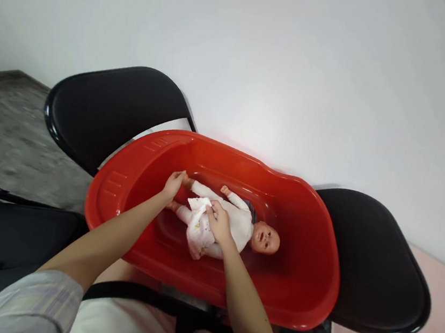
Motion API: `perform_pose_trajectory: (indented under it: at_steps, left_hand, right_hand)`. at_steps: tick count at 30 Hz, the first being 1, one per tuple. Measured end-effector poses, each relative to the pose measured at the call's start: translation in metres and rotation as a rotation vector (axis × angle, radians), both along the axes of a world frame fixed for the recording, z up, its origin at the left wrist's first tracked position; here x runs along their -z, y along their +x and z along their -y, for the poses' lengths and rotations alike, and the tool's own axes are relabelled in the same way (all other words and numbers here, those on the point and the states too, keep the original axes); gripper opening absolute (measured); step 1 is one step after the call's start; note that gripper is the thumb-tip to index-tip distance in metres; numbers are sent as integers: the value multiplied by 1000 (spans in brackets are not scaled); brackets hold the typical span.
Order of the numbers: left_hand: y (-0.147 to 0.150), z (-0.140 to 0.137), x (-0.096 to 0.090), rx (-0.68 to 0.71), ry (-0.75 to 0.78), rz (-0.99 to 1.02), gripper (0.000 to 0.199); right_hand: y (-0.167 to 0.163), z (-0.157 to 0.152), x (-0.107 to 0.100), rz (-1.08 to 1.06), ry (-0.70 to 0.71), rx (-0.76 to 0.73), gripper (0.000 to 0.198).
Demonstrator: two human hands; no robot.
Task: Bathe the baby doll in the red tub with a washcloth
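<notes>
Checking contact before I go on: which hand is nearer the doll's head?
Right. The right hand rests on the doll's torso, next to the doll's head. The left hand is at the doll's feet, at the far end of the red tub.

no readable text, labels, or numbers

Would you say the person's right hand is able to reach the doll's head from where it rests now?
Probably yes. The right hand rests on the doll's middle, and the head lies uncovered just beyond it inside the red tub, with nothing between them.
</notes>
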State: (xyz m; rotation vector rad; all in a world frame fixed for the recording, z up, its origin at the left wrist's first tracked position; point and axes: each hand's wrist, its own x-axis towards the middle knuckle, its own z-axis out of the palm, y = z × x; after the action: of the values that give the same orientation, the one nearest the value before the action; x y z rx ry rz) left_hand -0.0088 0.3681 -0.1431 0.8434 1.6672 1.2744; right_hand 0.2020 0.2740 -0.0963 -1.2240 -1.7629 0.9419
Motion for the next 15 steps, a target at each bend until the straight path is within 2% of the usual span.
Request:
perform_pose_trajectory:
  at_steps: [2, 7, 10, 15]
  left_hand:
    - [4, -1, -7, 25, 82, 36, 33]
    - [16, 5, -31, 196, 277, 147, 53]
    - [24, 14, -45, 267, 371, 121, 58]
    - [34, 30, -61, 511, 475, 127, 77]
  right_hand:
    - [1, 0, -4, -21, 36, 72, 30]
    - [3, 1, -9, -170, 67, 235, 34]
    - [6, 4, -9, -203, 133, 323, 37]
    - [11, 6, -6, -128, 251, 281, 36]
